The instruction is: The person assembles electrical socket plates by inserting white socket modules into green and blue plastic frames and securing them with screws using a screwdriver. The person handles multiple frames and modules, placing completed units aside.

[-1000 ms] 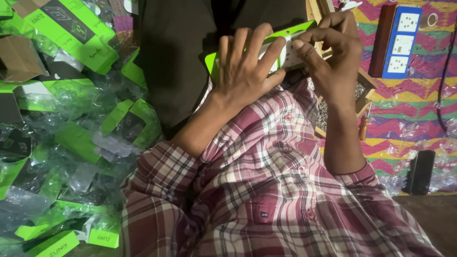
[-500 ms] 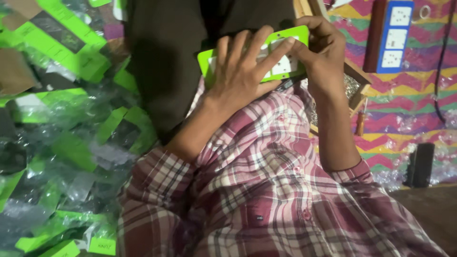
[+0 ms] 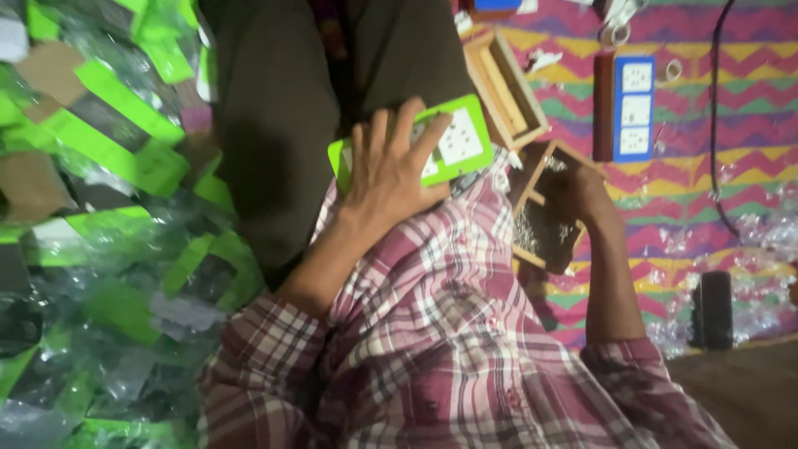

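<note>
Left hand [image 3: 391,179] alone now grips the green socket plate [image 3: 453,141]. Right hand [image 3: 573,195] has left it, moved right into the wooden tray [image 3: 540,224]; its grip cannot be told.

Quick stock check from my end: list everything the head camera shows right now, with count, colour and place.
Socket plate in green frame: one, green and white, centre, under the left hand.
Wooden tray: one, light wood, upper centre right.
Second wooden tray: one, dark inside with small shiny bits, centre right, at the right hand.
Switchboard: one, blue and white on a dark base, upper right.
Plastic packets: a heap, too many to count, green and clear, left side.
Mat: one, zigzag pink, yellow and green, right side.
Dark block: one, black, lower right; kind unclear.
Cable: one, black, right edge.
Left hand: holds the socket plate.
Right hand: in the second tray.
</note>
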Demonstrator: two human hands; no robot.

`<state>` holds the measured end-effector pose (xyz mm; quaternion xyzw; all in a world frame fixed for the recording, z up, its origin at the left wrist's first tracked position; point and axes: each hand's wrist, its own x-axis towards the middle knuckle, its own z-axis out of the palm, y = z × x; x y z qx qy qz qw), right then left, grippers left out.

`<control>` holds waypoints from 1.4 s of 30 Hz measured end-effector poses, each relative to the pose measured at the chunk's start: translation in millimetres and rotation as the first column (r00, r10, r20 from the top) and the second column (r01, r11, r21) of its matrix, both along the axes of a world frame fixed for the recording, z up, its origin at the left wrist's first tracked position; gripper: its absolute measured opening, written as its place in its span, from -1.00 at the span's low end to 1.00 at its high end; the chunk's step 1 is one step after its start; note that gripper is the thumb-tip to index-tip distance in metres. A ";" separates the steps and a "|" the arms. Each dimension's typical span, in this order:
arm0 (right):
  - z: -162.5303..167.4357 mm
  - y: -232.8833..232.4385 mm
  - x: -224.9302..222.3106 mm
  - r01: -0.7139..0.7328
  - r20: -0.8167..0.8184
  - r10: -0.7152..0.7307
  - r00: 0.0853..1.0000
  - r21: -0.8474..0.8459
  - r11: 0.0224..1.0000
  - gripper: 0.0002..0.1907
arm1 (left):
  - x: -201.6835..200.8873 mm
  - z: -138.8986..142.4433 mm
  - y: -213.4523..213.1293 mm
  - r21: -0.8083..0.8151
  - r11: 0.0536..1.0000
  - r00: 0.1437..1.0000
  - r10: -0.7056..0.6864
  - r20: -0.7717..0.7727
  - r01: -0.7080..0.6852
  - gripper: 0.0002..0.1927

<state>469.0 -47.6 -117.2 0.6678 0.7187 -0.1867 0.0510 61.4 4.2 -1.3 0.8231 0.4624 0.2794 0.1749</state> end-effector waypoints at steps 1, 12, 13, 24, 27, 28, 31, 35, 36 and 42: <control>1.5 -0.8 1.1 0.086 -0.061 -0.087 0.994 -0.019 0.996 -0.84 | -1.5 2.9 0.1 -0.004 1.000 0.999 -0.006 0.031 0.006 -0.14; 79.6 -10.6 -39.9 0.523 -0.622 -0.313 0.718 0.184 0.832 -0.90 | 4.4 -9.9 13.2 -0.391 0.437 0.087 0.569 0.817 0.810 -0.31; 89.3 -4.9 -55.6 0.498 -0.642 -0.253 0.724 0.232 0.836 -0.93 | 6.3 -14.2 10.8 -0.329 0.337 0.057 0.618 0.784 0.882 -0.29; 168.2 42.4 -198.9 0.182 -0.591 0.321 0.740 0.635 0.751 -0.89 | 11.6 -31.7 -1.3 -0.302 0.185 0.083 0.716 0.694 0.935 -0.26; 164.7 49.4 -202.8 0.193 -0.649 0.333 0.684 0.601 0.776 -0.91 | 13.1 -29.1 -1.9 -0.329 0.201 0.099 0.702 0.706 0.923 -0.27; 162.5 49.5 -202.1 0.215 -0.681 0.319 0.660 0.577 0.788 -0.91 | 13.6 -28.2 -2.4 -0.337 0.210 0.102 0.695 0.712 0.918 -0.27; 154.1 47.3 -199.4 0.310 -0.797 0.218 0.563 0.448 0.839 -0.95 | 14.6 -25.7 -3.7 -0.361 0.228 0.121 0.675 0.728 0.904 -0.29; 145.6 48.6 -197.3 0.331 -0.838 0.175 0.517 0.384 0.862 -0.98 | 15.3 -25.5 -4.5 -0.361 0.190 0.125 0.712 0.691 0.913 -0.30; 143.9 49.5 -198.2 0.339 -0.829 0.195 0.525 0.413 0.845 -0.98 | 15.7 -26.3 -4.4 -0.365 0.189 0.128 0.713 0.689 0.912 -0.30; 140.0 50.4 -209.1 0.336 -0.743 0.236 0.626 0.531 0.778 -0.97 | 14.6 -35.2 -4.6 -0.377 0.170 0.144 0.724 0.674 0.910 -0.28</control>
